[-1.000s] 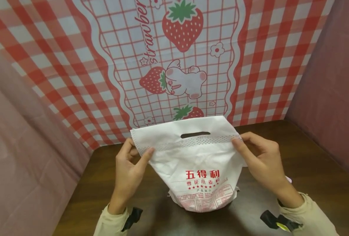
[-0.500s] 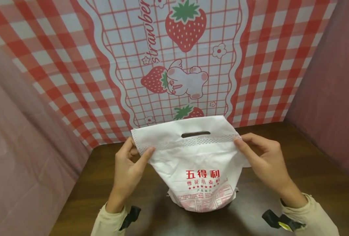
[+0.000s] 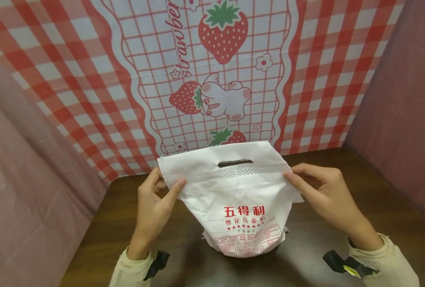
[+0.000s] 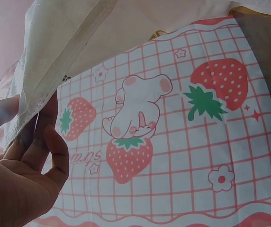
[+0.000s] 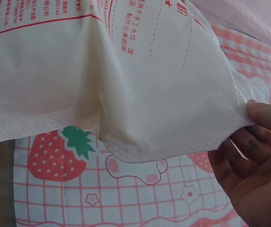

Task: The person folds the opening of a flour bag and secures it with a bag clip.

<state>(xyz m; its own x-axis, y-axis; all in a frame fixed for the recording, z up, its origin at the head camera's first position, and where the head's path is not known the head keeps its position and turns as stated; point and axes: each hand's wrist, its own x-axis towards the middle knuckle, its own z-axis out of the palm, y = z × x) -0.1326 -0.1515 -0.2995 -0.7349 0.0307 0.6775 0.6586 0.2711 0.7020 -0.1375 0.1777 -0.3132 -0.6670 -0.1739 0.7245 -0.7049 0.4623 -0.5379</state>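
Observation:
A white fabric flour bag (image 3: 234, 191) with red Chinese lettering and a slot handle stands upright on the table, its top edge spread wide. My left hand (image 3: 156, 209) pinches the bag's upper left edge, thumb in front and fingers behind. At the upper right edge, my right hand (image 3: 323, 197) pinches the bag between thumb and fingers. The left wrist view shows the left hand (image 4: 26, 175) at the side of the bag (image 4: 59, 42). In the right wrist view the right hand (image 5: 254, 156) grips the bag's edge (image 5: 168, 104). What the bag contains is hidden.
The brown wooden table (image 3: 101, 239) carries the bag. Behind it hangs a red and white checked cloth (image 3: 320, 79) with strawberry prints. Pink curtains (image 3: 26, 159) close off both sides. Each wrist wears a black strap (image 3: 156, 263).
Both hands keep their pinch on the bag, which stays almost in place. The view shifts slightly, and the right forearm sits a little farther right and lower.

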